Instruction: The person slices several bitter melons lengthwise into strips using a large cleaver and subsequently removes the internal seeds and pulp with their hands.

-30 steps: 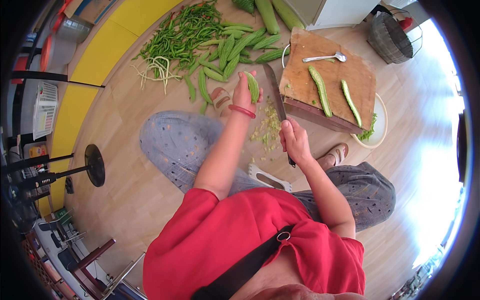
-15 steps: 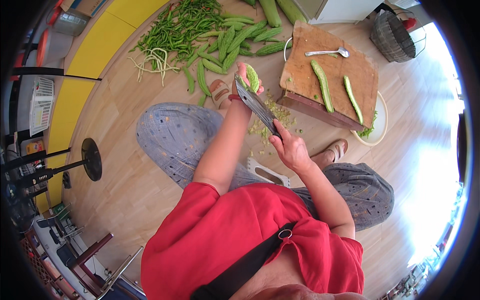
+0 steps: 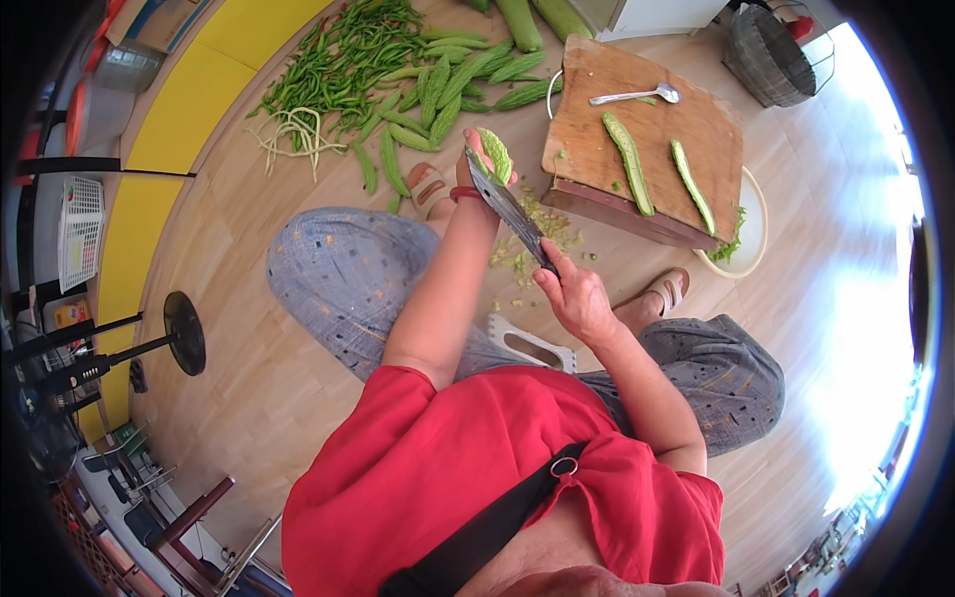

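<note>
My left hand [image 3: 472, 169] is closed around a pale green bitter melon piece [image 3: 494, 153], out past my left knee. In my right hand [image 3: 581, 302] is the handle of a dark-bladed knife [image 3: 512, 213]. Its blade slants up to the left, and the far end lies against or just in front of the melon piece; exact contact is hard to tell. Light scraps [image 3: 540, 231] litter the floor below the blade. To the right, a wooden cutting board [image 3: 686, 129] carries a metal spoon [image 3: 637, 97] and two long melon strips, one wider [image 3: 629, 164], one narrower [image 3: 693, 186].
Whole bitter melons [image 3: 453, 88], a heap of green chillies [image 3: 343, 75] and pale long beans [image 3: 298, 141] cover the floor ahead. A white basin [image 3: 753, 231] with greens sits by the board. A basket [image 3: 771, 60] stands far right, a black fan [image 3: 184, 332] left.
The surroundings have shifted slightly in the picture as the head turned. Both hands keep nearly the same pose, with the knife still at the melon piece.
</note>
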A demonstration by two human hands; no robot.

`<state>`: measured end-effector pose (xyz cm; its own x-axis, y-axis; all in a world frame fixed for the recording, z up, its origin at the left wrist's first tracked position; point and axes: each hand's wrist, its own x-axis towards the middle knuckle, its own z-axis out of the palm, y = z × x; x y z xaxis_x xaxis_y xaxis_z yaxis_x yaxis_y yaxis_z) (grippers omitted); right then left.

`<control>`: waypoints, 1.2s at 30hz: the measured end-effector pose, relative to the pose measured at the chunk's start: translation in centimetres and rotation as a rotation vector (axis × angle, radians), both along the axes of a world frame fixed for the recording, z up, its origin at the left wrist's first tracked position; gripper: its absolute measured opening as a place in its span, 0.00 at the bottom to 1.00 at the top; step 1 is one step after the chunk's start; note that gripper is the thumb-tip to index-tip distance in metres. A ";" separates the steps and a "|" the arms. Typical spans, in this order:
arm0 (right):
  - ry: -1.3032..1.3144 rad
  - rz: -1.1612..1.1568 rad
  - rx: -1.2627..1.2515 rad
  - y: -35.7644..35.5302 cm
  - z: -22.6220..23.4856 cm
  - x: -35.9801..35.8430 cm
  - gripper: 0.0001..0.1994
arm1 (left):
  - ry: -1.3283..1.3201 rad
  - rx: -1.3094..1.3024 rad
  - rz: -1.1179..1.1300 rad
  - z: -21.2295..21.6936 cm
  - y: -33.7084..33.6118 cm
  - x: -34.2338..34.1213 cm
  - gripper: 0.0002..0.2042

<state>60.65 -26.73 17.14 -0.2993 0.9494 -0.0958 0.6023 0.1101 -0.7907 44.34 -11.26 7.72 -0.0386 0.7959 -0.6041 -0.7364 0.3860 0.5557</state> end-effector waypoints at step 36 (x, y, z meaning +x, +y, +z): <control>-0.015 -0.423 0.020 6.6 -2.0 5.4 0.21 | 0.388 0.237 -0.387 3.4 -2.0 11.7 0.17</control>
